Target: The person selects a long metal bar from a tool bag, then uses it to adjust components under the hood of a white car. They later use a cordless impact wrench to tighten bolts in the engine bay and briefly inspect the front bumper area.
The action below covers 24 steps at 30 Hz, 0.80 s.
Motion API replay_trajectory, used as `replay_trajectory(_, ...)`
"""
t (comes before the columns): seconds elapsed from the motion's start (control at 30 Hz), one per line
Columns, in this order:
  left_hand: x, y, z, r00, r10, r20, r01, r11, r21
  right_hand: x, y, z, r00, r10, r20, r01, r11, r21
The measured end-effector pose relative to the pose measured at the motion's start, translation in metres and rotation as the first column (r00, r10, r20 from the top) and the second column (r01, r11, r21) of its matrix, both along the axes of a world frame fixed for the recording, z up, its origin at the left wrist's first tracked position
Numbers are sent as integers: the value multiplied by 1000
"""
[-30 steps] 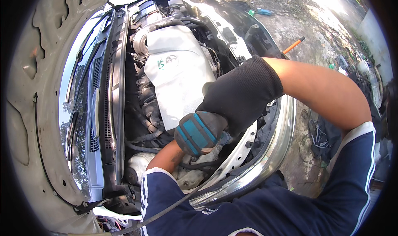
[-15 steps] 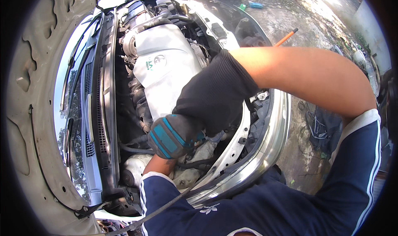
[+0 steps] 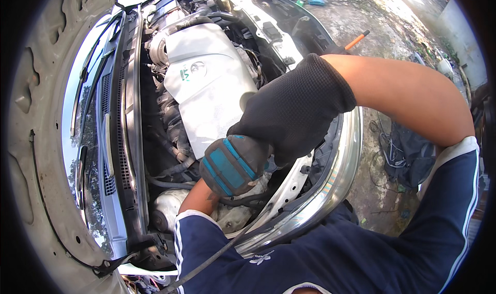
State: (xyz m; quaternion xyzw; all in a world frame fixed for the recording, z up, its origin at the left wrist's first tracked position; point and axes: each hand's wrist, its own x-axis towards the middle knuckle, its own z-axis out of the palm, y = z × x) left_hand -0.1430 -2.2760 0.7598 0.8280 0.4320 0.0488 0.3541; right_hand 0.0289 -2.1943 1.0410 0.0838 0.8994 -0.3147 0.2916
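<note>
My right hand point(image 3: 284, 113), in a long black knit glove, is closed on a rounded dark grey and teal object point(image 3: 232, 167), apparently a power tool, over the near end of the engine bay. My left forearm point(image 3: 199, 196) reaches in bare beneath that object, and the hand at its end is hidden. Just beyond them lies the pale plastic engine cover point(image 3: 204, 77), with dark hoses point(image 3: 170, 183) and a whitish housing point(image 3: 175, 201) low by my left forearm.
The raised hood point(image 3: 31, 113) curves along the left, beside windscreen and wipers point(image 3: 85, 139). The white front crossmember point(image 3: 279, 196) and chrome-edged bumper point(image 3: 341, 159) border the right. An orange handle point(image 3: 356, 40) sticks up beyond, and a dark bag with cords point(image 3: 408, 165) lies on the ground.
The car has shifted leftward in the view. The teal-striped object swung left and tilted at half a second ago, then came back slightly right, my right hand moving with it.
</note>
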Motion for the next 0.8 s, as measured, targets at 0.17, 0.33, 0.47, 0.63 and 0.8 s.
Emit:
replay_trajectory(0.17,2,3,-1,1000,-15,7,15,1000,13,12,4,7,979,50,-198,-47,999,23)
replay_trajectory(0.33,8,9,6,999,-35,11,35,999,39,22,16,12,946,23,-323,-56,994,-94)
replay_trajectory(0.47,9,-3,23,1000,-16,6,15,997,78,44,23,-19,870,-104,-482,4,979,-204)
replay_trajectory(0.63,4,-10,-32,998,56,38,-55,998,-40,112,34,-36,770,-275,-576,179,959,-219)
replay_trajectory(0.8,0,-21,-14,990,53,-134,-54,999,-5,204,46,-55,620,-466,-632,490,858,-152)
